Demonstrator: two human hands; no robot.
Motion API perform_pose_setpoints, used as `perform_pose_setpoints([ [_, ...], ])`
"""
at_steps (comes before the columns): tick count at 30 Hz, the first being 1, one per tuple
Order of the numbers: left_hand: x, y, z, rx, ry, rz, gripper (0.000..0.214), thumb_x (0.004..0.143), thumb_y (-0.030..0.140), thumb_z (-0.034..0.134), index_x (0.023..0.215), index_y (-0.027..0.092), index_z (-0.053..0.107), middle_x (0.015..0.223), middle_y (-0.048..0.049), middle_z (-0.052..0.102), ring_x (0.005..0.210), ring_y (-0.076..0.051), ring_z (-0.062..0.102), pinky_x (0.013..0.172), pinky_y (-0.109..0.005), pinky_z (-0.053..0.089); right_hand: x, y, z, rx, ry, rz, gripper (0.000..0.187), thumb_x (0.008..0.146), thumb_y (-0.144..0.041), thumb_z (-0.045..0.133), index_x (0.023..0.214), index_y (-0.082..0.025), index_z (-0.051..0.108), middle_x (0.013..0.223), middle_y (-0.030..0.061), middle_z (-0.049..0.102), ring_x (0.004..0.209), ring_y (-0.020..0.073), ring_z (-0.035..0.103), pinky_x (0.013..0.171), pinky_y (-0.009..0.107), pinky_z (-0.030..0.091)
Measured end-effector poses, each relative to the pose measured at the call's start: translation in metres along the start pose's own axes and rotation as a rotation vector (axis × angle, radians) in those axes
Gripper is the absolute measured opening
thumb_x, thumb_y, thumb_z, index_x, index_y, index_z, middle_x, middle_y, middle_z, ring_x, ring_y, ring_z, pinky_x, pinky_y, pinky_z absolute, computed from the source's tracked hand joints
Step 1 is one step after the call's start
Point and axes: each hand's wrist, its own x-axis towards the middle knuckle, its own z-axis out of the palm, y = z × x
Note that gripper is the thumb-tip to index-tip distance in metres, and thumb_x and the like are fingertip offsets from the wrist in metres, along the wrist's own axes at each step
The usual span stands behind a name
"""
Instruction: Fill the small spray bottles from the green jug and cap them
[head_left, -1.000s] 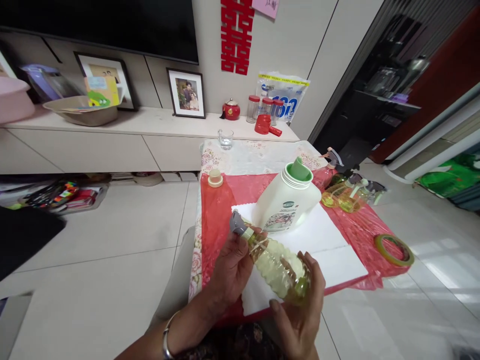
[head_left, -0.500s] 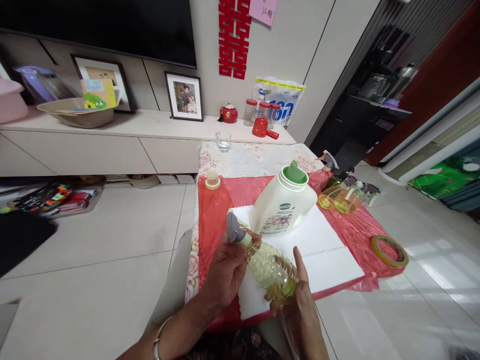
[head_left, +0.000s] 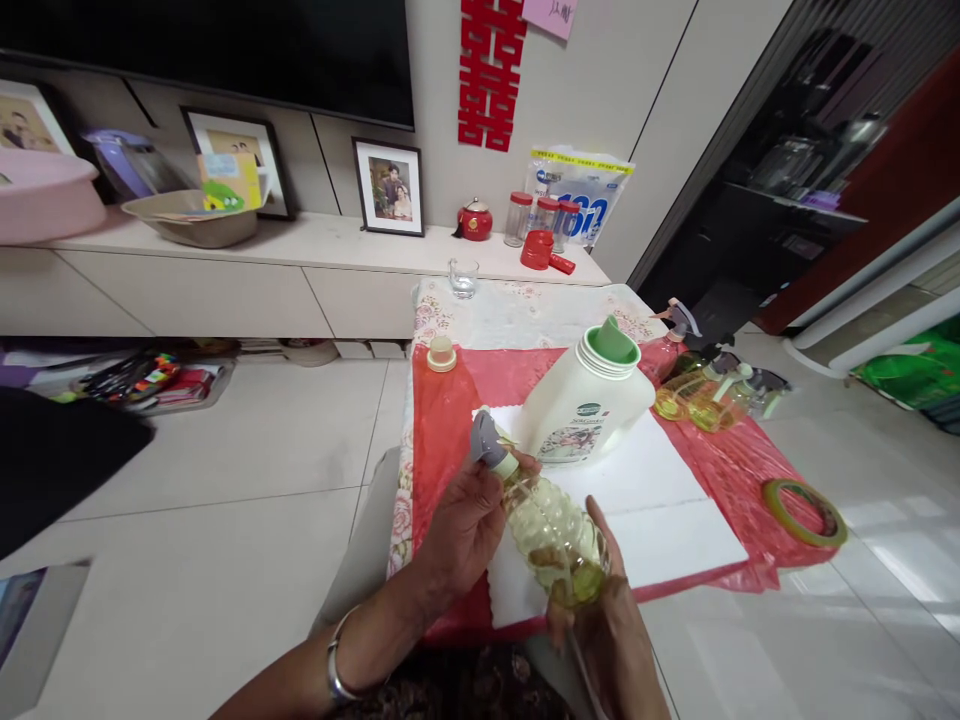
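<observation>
A clear yellowish spray bottle (head_left: 556, 530) with a grey trigger head (head_left: 489, 440) is held tilted between both hands, low over the near part of the table. My left hand (head_left: 469, 510) is closed round the bottle's neck, just below the trigger head. Around the base, my right hand (head_left: 600, 610) supports the bottle, thumb along its side and fingers partly hidden underneath. Just beyond stands a white detergent jug (head_left: 589, 400), uncapped, with a green spout (head_left: 613, 341) inside its mouth. A cream cap (head_left: 441, 354) sits to the left of the jug.
White paper (head_left: 675, 540) lies over red plastic sheeting (head_left: 450, 420) on the table. Several other spray bottles (head_left: 709, 395) stand at the right, and a roll of tape (head_left: 805, 512) lies at the right edge. A glass cup (head_left: 463, 278) stands at the back.
The view has shifted slightly, so everything appears farther right. Both hands keep hold of the spray bottle; the right hand's fingers have shifted a little at its base.
</observation>
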Motion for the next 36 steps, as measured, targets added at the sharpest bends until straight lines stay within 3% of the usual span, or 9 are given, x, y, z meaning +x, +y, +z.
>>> perform_pose_setpoints([
  [5,0.001,-0.005,0.001,0.034,0.024,0.054,0.035,0.073,0.035,0.088,0.1,0.021,0.071,0.099,-0.0034,0.073,0.1,-0.019,0.066,0.102,-0.037,0.046,0.006,0.004,0.003,0.018,0.105,-0.03,0.103,0.083,-0.08,0.067,0.161,-0.037,0.015,0.142,0.0153,0.044,0.061,0.0069,0.053,0.052,0.02,0.042],
  [8,0.003,-0.006,0.0,-0.009,0.071,0.04,0.034,0.072,0.033,0.089,0.098,0.021,0.071,0.098,-0.0017,0.073,0.096,-0.017,0.067,0.101,-0.035,0.048,0.003,0.006,0.005,-0.287,0.203,-0.235,0.106,0.083,-0.066,0.076,0.162,-0.035,0.012,0.152,0.0104,0.033,0.102,0.0178,0.06,0.083,0.03,0.054],
  [11,0.003,-0.003,0.0,-0.042,0.088,0.0,0.035,0.071,0.032,0.09,0.099,0.02,0.072,0.101,-0.0021,0.073,0.098,-0.017,0.068,0.102,-0.035,0.049,-0.001,0.006,0.003,-0.426,0.232,-0.301,0.103,0.081,-0.057,0.081,0.16,-0.026,0.022,0.15,0.0095,0.036,0.133,0.0233,0.044,0.109,0.033,0.043],
  [16,0.002,0.002,0.0,-0.009,-0.011,0.003,0.037,0.071,0.034,0.089,0.102,0.02,0.073,0.101,-0.0044,0.074,0.1,-0.019,0.067,0.102,-0.037,0.049,-0.001,0.012,-0.017,-0.093,0.006,-0.036,0.095,0.08,-0.074,0.073,0.147,-0.016,0.037,0.123,0.0165,0.057,0.091,0.0225,0.063,0.069,0.028,0.051],
  [20,0.001,0.0,0.0,0.061,-0.033,0.07,0.035,0.072,0.035,0.088,0.1,0.02,0.073,0.098,-0.0043,0.074,0.098,-0.019,0.066,0.101,-0.037,0.047,0.001,0.018,-0.024,-0.033,-0.096,0.187,0.103,0.086,-0.088,0.052,0.151,-0.011,0.032,0.098,0.0149,0.062,0.063,0.0166,0.056,0.057,0.029,0.048],
  [25,0.004,-0.003,-0.003,0.008,0.065,0.074,0.037,0.071,0.032,0.089,0.101,0.021,0.071,0.099,-0.0028,0.075,0.096,-0.016,0.066,0.101,-0.033,0.046,0.001,0.015,-0.007,-0.322,0.218,-0.269,0.091,0.091,-0.058,0.071,0.16,-0.031,0.019,0.151,0.0117,0.034,0.107,0.0196,0.06,0.084,0.03,0.055],
  [29,0.004,-0.002,-0.005,-0.03,0.039,0.009,0.037,0.071,0.032,0.089,0.101,0.02,0.072,0.101,-0.0034,0.075,0.1,-0.016,0.066,0.101,-0.032,0.046,0.002,0.018,-0.013,-0.38,0.211,-0.392,0.084,0.087,-0.049,0.077,0.154,-0.023,0.035,0.15,0.0112,0.038,0.136,0.0246,0.043,0.104,0.029,0.049],
  [32,0.002,0.0,-0.006,0.034,-0.043,0.014,0.037,0.074,0.035,0.087,0.103,0.02,0.072,0.104,-0.0049,0.074,0.101,-0.018,0.065,0.101,-0.034,0.045,0.007,0.024,-0.031,-0.19,0.101,-0.248,0.066,0.089,-0.058,0.071,0.135,-0.014,0.055,0.117,0.0132,0.06,0.101,0.0216,0.062,0.081,0.027,0.056],
  [36,0.001,0.004,-0.005,0.117,-0.072,0.052,0.034,0.075,0.039,0.086,0.1,0.02,0.073,0.1,-0.0049,0.073,0.099,-0.021,0.064,0.099,-0.037,0.044,0.01,0.032,-0.04,-0.006,-0.093,0.093,0.072,0.093,-0.075,0.055,0.116,-0.007,0.06,0.089,0.0138,0.062,0.059,0.0125,0.052,0.058,0.025,0.049],
])
